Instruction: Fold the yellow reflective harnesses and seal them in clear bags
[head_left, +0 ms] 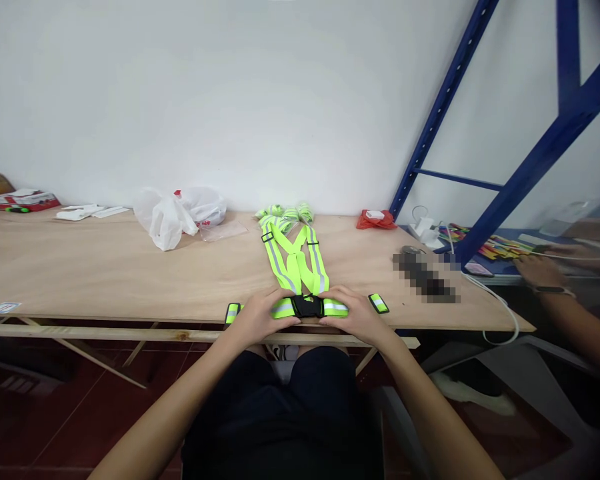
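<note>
A neon yellow reflective harness (321,261) with grey stripes lies on the wooden table in front of me, its shoulder straps crossing toward the back. Its waist belt runs along the table's front edge, with a black buckle (308,306) in the middle. My left hand (261,315) is closed on the belt just left of the buckle, thumb and fingers pinching the strap. On the other side, my right hand (356,315) grips the belt right of the buckle. Black adjusters (267,237) sit on the shoulder straps. The belt ends show beyond both hands.
More bundled reflective straps (285,217) lie behind the harness. White plastic bags (173,217) are at the back left, a red bag (377,219) at the back right. A blurred dark object (425,275) lies right, near a blue metal frame (443,113). Another person's hands (545,272) are far right.
</note>
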`<state>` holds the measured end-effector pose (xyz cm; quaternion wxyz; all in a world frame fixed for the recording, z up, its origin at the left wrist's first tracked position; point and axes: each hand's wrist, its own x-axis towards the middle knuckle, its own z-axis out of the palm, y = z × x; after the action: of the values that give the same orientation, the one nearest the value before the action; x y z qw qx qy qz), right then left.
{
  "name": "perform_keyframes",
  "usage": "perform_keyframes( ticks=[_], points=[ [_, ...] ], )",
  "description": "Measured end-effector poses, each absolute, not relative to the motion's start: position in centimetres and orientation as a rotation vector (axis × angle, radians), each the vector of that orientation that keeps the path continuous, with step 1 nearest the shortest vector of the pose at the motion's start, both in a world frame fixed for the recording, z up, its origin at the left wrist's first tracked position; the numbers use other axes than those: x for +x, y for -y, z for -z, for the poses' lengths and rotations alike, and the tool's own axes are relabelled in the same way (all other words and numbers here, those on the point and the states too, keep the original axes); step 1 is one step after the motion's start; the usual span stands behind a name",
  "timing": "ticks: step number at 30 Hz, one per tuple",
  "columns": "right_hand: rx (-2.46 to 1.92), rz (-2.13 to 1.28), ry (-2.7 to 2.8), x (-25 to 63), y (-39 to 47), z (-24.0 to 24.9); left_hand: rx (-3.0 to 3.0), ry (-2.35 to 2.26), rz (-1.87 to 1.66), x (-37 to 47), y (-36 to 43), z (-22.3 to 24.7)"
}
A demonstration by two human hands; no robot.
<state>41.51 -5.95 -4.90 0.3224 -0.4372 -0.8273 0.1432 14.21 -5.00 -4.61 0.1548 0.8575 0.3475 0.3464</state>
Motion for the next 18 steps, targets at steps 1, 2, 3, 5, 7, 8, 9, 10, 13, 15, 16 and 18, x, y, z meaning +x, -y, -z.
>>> perform_keyframes(
  ticks=[1, 2, 3, 5, 7, 8, 9, 10, 13, 15, 16, 18],
  points=[
    [-1.157, -0.369, 2.180, 41.6, 5.9, 4.9, 2.458, -0.992, -0.976, 14.1, 5.0, 4.6],
    [-1.166, -0.360, 2.185, 41.8, 5.9, 5.0, 2.458, -0.988, -0.963, 13.9, 4.9, 4.5],
    [-1.178, -0.348, 2.188, 42.0, 5.9, 5.0, 2.458, -0.982, -0.953, 13.8, 4.9, 4.5],
    [-1.199, -0.320, 2.194, 42.2, 5.8, 5.2, 2.458, -0.966, -0.935, 13.4, 4.7, 4.4],
    [-1.208, -0.287, 2.204, 42.4, 5.7, 5.2, 2.454, -0.959, -0.919, 13.1, 4.5, 4.4],
    [-1.210, -0.272, 2.214, 42.4, 5.7, 5.1, 2.452, -0.958, -0.912, 12.9, 4.5, 4.3],
    [-1.213, -0.257, 2.225, 42.4, 5.8, 5.0, 2.448, -0.958, -0.907, 12.7, 4.4, 4.2],
    [-1.220, -0.241, 2.237, 42.4, 5.9, 4.8, 2.445, -0.956, -0.902, 12.5, 4.4, 4.1],
    [-1.242, -0.181, 2.271, 42.2, 6.3, 4.1, 2.441, -0.951, -0.871, 12.0, 4.6, 3.7],
    [-1.244, -0.145, 2.287, 42.2, 6.8, 3.7, 2.454, -0.948, -0.830, 11.6, 5.0, 3.4],
    [-1.245, -0.132, 2.297, 42.2, 7.0, 3.5, 2.468, -0.942, -0.808, 11.4, 5.2, 3.3],
    [-1.263, -0.100, 2.320, 42.3, 7.3, 3.3, 2.501, -0.924, -0.772, 10.9, 5.7, 3.0]
  ],
)
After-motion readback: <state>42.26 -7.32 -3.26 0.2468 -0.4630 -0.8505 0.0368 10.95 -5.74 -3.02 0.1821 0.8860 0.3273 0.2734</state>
